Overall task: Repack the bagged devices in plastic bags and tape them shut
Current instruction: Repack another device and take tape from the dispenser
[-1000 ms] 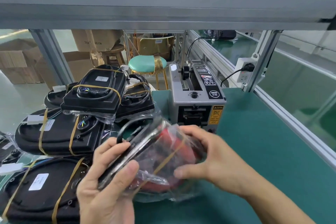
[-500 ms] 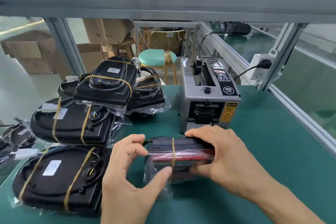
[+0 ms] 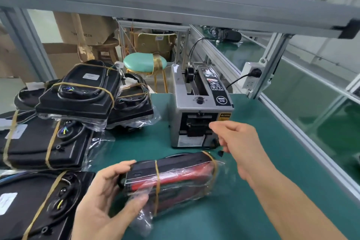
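Right now my left hand (image 3: 101,198) holds the bagged device (image 3: 169,179) by its near end, fingers over the top edge and thumb curled under onto the loose plastic; it lies on the green bench (image 3: 263,191) just in front of the tape dispenser (image 3: 200,111). My right hand (image 3: 236,143) is off the bag and holds nothing, fingers loosely curled with the forefinger out toward the dispenser's mouth.

The weak point, as I judge it, is that single grip — if my thumb slackens while I reach, the folded plastic could spring open and the tape would go on over a gaping flap; I cannot tell whether a strip is waiting at the mouth, so I may pinch at nothing. A strip pulled carelessly could curl and stick to itself or my fingers; reaching too deep risks the cutter. The stacked devices (image 3: 78,91) sit near my left wrist — a nudge could slide the top one off.
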Available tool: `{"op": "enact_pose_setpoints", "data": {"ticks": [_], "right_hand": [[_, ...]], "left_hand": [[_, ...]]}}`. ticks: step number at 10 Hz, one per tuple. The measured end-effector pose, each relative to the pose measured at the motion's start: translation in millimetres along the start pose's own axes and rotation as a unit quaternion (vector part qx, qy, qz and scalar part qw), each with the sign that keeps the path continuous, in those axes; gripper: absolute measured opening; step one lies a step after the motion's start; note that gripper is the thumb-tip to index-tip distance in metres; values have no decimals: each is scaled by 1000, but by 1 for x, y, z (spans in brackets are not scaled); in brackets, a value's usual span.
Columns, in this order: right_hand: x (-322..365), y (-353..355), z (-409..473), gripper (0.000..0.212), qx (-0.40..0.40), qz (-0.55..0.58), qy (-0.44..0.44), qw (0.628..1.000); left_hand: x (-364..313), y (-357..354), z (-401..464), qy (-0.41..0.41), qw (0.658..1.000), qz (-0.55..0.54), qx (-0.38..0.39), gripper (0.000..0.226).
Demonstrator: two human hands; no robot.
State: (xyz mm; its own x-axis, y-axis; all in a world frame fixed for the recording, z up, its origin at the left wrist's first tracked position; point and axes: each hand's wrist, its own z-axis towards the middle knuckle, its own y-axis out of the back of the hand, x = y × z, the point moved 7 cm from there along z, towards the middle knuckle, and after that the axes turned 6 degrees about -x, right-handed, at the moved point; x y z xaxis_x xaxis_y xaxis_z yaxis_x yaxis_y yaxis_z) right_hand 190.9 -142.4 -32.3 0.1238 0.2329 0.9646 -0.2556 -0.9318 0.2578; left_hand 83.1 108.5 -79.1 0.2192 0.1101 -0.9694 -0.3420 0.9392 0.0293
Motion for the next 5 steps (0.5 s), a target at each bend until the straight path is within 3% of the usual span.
{"op": "enact_pose_setpoints", "data": {"ticks": [2,3,5], "right_hand": [[-25,-19,13,4,-79,96,-128,984],[-27,-25,16,10,-89,125,-163,975],[-24,-37,13,27,-103,200,-237,945]], "left_hand": [[-15,1,-4,-65,997,33,-37,62],[-24,4,-6,-86,994,22,-58,44],[-29,5,-10,-99,991,59,-72,41]]}}
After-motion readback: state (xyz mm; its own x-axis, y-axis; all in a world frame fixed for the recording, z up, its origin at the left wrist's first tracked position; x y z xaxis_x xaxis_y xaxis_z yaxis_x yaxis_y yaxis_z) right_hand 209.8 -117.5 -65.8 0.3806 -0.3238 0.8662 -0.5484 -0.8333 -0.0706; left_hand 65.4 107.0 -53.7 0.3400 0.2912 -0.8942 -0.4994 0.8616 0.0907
